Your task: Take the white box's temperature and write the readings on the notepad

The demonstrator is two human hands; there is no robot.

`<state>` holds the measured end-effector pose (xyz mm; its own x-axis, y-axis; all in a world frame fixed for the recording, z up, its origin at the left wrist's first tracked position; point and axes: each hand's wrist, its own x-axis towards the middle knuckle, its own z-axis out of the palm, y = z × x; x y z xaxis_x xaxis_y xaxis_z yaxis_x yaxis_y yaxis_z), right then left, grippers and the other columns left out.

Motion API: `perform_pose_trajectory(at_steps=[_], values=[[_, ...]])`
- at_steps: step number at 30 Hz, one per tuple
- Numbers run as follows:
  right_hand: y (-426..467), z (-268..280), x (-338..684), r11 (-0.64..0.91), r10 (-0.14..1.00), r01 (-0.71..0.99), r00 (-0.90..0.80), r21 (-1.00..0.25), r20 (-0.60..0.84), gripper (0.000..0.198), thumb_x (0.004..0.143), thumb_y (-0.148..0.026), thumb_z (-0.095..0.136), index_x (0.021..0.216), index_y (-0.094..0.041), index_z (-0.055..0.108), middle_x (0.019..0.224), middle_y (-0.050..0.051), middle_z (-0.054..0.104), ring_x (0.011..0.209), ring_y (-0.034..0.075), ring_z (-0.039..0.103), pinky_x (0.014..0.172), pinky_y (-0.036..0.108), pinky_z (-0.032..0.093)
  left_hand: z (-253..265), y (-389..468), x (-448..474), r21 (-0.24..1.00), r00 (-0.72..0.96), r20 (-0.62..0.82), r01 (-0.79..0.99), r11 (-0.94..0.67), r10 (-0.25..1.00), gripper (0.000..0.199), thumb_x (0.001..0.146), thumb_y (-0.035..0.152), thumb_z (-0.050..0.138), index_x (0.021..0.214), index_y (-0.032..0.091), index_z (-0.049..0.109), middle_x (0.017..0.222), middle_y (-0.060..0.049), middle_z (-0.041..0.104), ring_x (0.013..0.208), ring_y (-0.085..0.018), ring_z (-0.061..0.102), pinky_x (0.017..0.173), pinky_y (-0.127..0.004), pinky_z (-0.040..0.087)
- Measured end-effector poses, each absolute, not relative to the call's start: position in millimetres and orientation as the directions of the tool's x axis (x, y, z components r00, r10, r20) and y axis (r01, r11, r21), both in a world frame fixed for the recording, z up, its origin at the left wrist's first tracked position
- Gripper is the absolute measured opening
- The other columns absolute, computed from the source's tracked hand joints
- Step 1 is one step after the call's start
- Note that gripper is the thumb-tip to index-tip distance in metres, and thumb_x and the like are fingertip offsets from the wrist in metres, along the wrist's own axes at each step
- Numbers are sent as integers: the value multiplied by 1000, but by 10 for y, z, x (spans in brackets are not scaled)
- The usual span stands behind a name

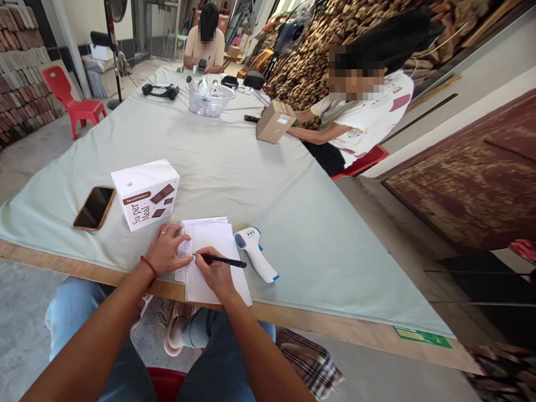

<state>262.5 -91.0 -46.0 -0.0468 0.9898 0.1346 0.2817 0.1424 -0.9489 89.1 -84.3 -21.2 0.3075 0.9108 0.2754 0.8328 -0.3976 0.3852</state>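
Across a pale cloth-covered worktop [335, 251], room to move beyond and to the right. Right at its near edge, a stack of paper [218, 237]: presumably light, floppy, easily creased, best held by the margins, a white thermometer [257, 254] just beside it limiting space rightward. Left grip [164, 249] loosely spread, nothing clasped, fingertips resting on the paper's left side; right grip [215, 274] closed around a black pen [226, 260], likely light, stiff, slick, best pinched near the tip.

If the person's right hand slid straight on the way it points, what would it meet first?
Probably the bare left hand, resting partly on the white paper sheets just ahead, though exact depth is unclear.
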Motion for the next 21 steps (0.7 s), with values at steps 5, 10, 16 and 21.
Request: perform_pose_trajectory(at_steps=[5, 10, 16, 21], values=[[-914, -443, 2620, 145, 989, 285, -49, -948, 136, 17, 71, -38, 57, 68, -22, 62, 62, 1, 66, 58, 18, 60, 61, 32, 49, -205, -843, 889, 387, 306, 269, 834, -394, 913, 43, 70, 38, 74, 108, 22, 64, 128, -11, 52, 126, -31, 43, 111, -49, 29], [-908, -461, 2619, 147, 989, 284, -53, -947, 138, 16, 72, -38, 57, 68, -23, 62, 60, 0, 66, 57, 18, 59, 60, 31, 49, -207, -841, 887, 404, 306, 272, 824, -397, 912, 41, 70, 37, 73, 108, 24, 64, 127, -10, 52, 126, -31, 43, 111, -50, 29], [-909, -482, 2622, 139, 990, 296, -30, -945, 136, 17, 72, -37, 56, 69, -22, 63, 63, 1, 67, 59, 18, 60, 62, 31, 49, -217, -837, 885, 402, 308, 273, 824, -399, 911, 42, 70, 38, 74, 108, 24, 64, 128, -10, 52, 126, -31, 42, 112, -49, 29], [-913, -461, 2621, 139, 990, 293, -32, -946, 136, 16, 73, -36, 55, 70, -22, 62, 64, 1, 67, 60, 18, 60, 63, 32, 49, -204, -841, 886, 391, 311, 268, 830, -398, 912, 43, 70, 38, 73, 108, 22, 64, 128, -12, 52, 126, -31, 42, 112, -49, 29]])
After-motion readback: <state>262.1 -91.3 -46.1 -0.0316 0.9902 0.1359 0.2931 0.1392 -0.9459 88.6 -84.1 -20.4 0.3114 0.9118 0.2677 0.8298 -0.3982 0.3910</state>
